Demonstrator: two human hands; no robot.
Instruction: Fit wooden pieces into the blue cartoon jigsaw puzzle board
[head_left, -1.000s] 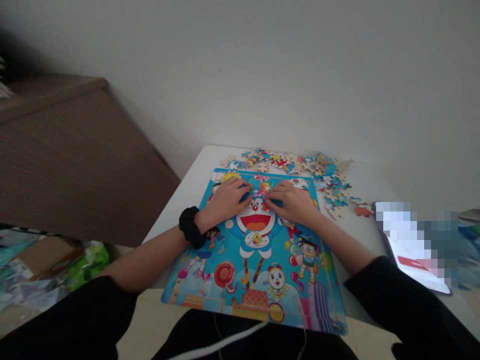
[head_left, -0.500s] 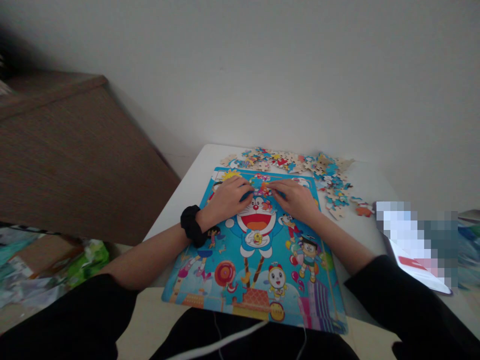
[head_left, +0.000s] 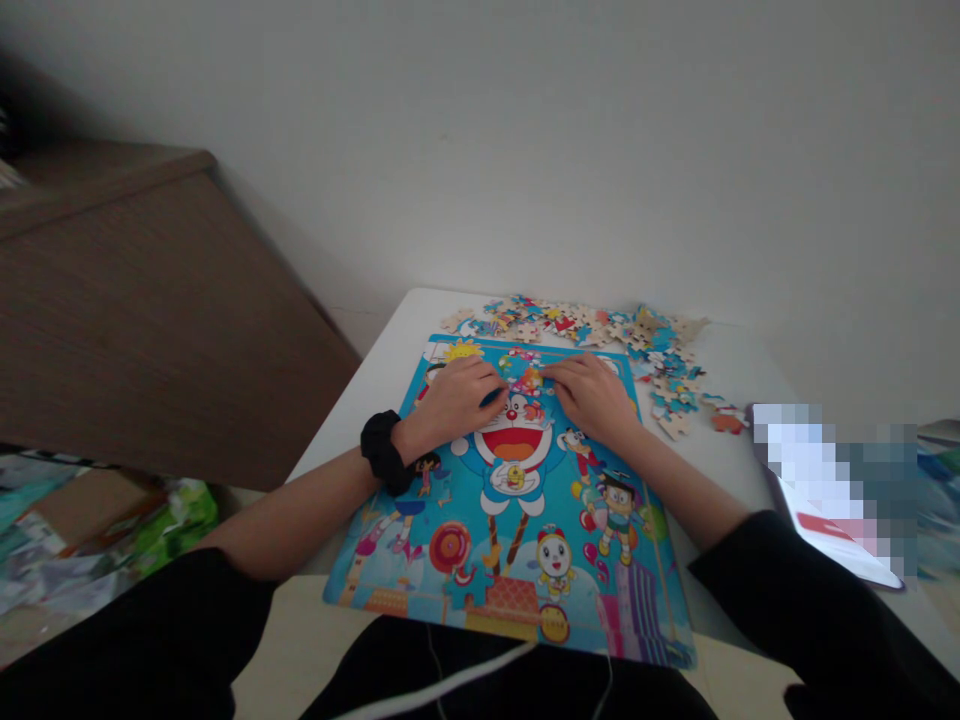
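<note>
A jigsaw board printed with a blue cartoon cat lies at the table's near edge. My left hand, with a black band at the wrist, rests over its upper left part. Its fingers are curled towards the thumb, and whatever is in them is hidden. Opposite, my right hand has its fingertips closed at the edge of a small orange and pink puzzle piece. This piece lies in the narrow gap between both hands, above the cat's face. Another small orange-red piece sits on the face.
Loose puzzle pieces are heaped along the back and right of the white table. A phone with a blurred screen is at the right. A brown cabinet stands left, with bags below. A white cable runs in front.
My right hand has shifted slightly, and its fingertips have drawn a little to the right. More of the orange piece shows between the hands. My left hand has barely moved.
</note>
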